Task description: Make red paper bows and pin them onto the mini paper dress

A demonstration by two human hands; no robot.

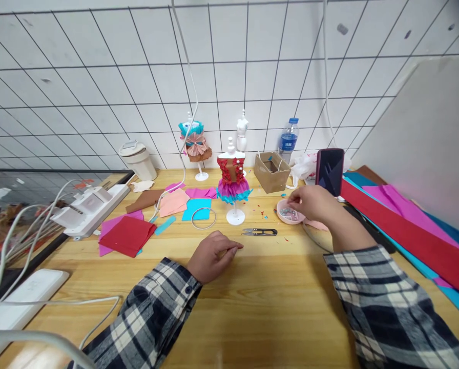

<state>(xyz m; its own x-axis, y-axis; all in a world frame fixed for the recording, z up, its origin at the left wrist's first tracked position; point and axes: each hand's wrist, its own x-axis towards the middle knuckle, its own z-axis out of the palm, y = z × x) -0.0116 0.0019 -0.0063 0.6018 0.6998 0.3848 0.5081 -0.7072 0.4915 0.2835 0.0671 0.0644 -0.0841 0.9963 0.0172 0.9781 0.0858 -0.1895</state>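
Note:
My right hand (313, 204) reaches over a small pink bowl (284, 217) holding tiny pearly beads. Its fingertips are pinched together at the rim, and whatever lies between them is too small to make out. My left hand (216, 256) rests on the table, index finger stretched out, nothing visible in it. Just beyond that fingertip lie black-handled thread snips (260, 232). Behind them a white miniature dress form (235, 217) stands upright, wearing a dress (233, 177) with a red-and-brown bodice, several white beads on it, and a magenta and turquoise skirt.
Left of the form lie coloured paper pieces (127, 236) and a metal ring (203, 218). Behind stand another dressed form (196, 141), a bare form (242, 134), a cardboard box (271, 173) and a bottle (289, 138). A phone (329, 171) and paper strips (406, 228) are right; power strips (95, 207) left.

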